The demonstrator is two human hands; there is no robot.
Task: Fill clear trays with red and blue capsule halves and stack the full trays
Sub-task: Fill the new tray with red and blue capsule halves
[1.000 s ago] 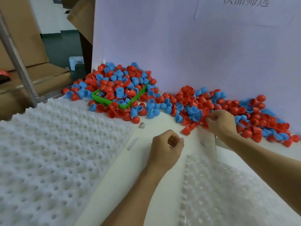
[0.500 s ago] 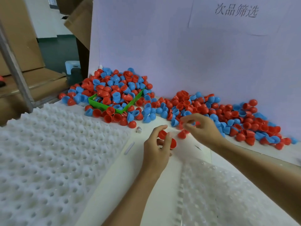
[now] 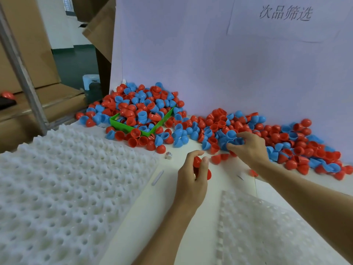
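Capsule halves, red and blue, lie heaped along the purple backboard [image 3: 229, 54] as my right hand [image 3: 246, 148] reaches into the near edge of the pile [image 3: 238, 129], fingers curled around blue halves [image 3: 232, 139]. My left hand [image 3: 191, 180] waits just short of the heap, gripping red halves [image 3: 202, 169]. The clear tray [image 3: 267, 232] sits empty below and toward me from both hands, its nearest pockets closer to my left hand, so what I hold likely travels back and down. A green bin [image 3: 145, 131] lies half-buried in the pile; white dimpled trays [image 3: 57, 188] lie at left.
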